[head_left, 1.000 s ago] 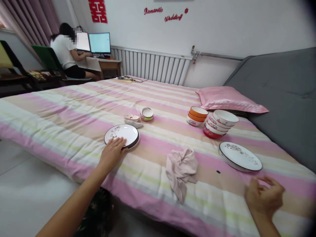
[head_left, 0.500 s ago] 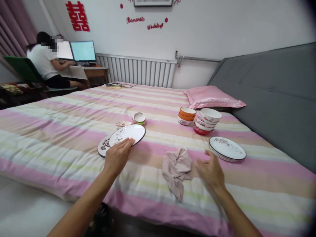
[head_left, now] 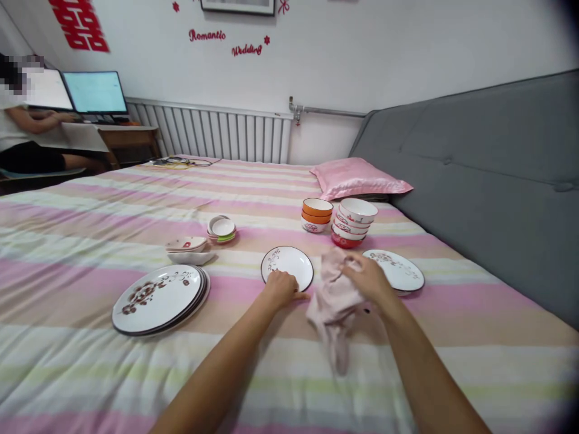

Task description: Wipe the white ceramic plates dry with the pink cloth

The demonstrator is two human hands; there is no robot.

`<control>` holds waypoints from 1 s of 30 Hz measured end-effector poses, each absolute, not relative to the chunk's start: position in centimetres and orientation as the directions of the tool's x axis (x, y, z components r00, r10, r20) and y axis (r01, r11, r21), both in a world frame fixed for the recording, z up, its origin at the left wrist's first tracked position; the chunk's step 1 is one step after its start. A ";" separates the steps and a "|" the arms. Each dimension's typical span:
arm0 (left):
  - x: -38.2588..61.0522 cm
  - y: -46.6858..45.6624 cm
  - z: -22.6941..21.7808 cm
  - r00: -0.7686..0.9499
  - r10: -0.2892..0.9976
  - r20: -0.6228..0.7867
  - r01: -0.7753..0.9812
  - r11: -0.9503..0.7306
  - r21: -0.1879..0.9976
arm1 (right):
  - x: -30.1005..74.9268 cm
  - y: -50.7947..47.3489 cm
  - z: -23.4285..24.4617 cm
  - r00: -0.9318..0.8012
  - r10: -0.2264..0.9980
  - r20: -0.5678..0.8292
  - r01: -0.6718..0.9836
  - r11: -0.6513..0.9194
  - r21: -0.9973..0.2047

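My left hand [head_left: 281,289] grips the near edge of a white plate [head_left: 295,263] with a dark rim and brown pattern. The plate is in front of me at the middle of the bed, and my fingers cover part of its near side. My right hand [head_left: 368,278] pinches a crumpled pale pink cloth [head_left: 332,301], lifted in part, whose lower end hangs toward me. Just behind that hand lies a stack of flowered plates [head_left: 398,272]. To the left is another stack of oval plates [head_left: 158,298] with brown flowers.
Stacked small dishes [head_left: 185,243] and little round bowls [head_left: 222,228] sit at left-centre. Orange bowls [head_left: 317,211] and red-patterned bowls [head_left: 355,223] stand farther back, before a pink pillow [head_left: 359,176]. A grey headboard [head_left: 479,144] borders the right. A person [head_left: 22,126] sits at a desk.
My left hand has brought the plate rightward from over the left stack. My right hand has taken hold of the cloth and raised it. The view has turned right.
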State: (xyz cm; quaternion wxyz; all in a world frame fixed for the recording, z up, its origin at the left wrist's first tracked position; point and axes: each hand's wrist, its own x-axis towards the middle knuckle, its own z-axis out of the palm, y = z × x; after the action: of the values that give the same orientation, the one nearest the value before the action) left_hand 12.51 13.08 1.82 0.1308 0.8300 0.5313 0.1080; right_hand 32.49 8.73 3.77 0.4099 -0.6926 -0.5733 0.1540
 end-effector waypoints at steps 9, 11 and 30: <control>9.9 18.3 1.8 -0.138 0.962 0.237 0.880 0.010 0.474 | 28.8 13.8 6.9 0.486 0.688 0.539 0.661 0.114 -0.741; 9.0 19.0 0.2 -0.253 0.948 0.193 0.824 0.107 0.557 | 26.9 15.2 3.6 0.424 0.741 0.521 0.652 0.149 -0.743; 9.3 19.9 -2.9 -0.091 0.993 -0.073 0.610 0.114 0.784 | 24.4 17.9 -5.2 -0.205 0.962 0.183 0.813 0.271 -0.515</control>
State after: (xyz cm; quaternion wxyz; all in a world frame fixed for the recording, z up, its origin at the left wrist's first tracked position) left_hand 9.30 19.93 -2.85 0.3184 0.5940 0.6748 0.3005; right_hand 24.43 17.92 -5.19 0.2390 -0.5834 -0.7606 0.1549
